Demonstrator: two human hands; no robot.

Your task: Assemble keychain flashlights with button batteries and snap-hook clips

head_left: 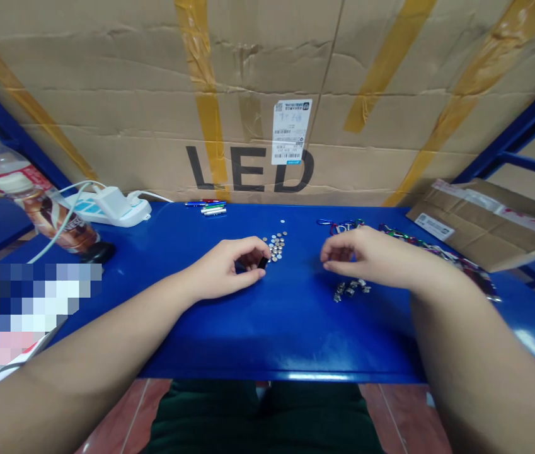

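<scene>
Pinches a small black part in the left hand, thumb and fingers closed round it, low over the blue counter and just beside a loose heap of cells. Shows the right hand with fingertips bunched, above and just behind a cluster of small metal bits; cannot tell whether anything sits between those fingertips.

Handling, as a judgement from size and look: black part light and rigid, probably smooth, easy to drop; best taken by its sides between thumb pad and 1 or 2 fingertips, as now. Cells likely slick, flat and prone to scatter at a nudge; better lifted 1 at a time from the rim of the heap than raked. Metal bits small and hard, likely to skid on the glossy surface.

Room: open counter between the 2 hands and in front of them, right up to the near edge, with only lap and floor beyond, so anything rolling forward would be lost. Behind the right hand, keyrings, trailing off toward a flat box at the far right. Pens well apart at the back, against the cardboard wall. To the left, a power strip with cable and a tilted bottle, clear of the left forearm.
</scene>
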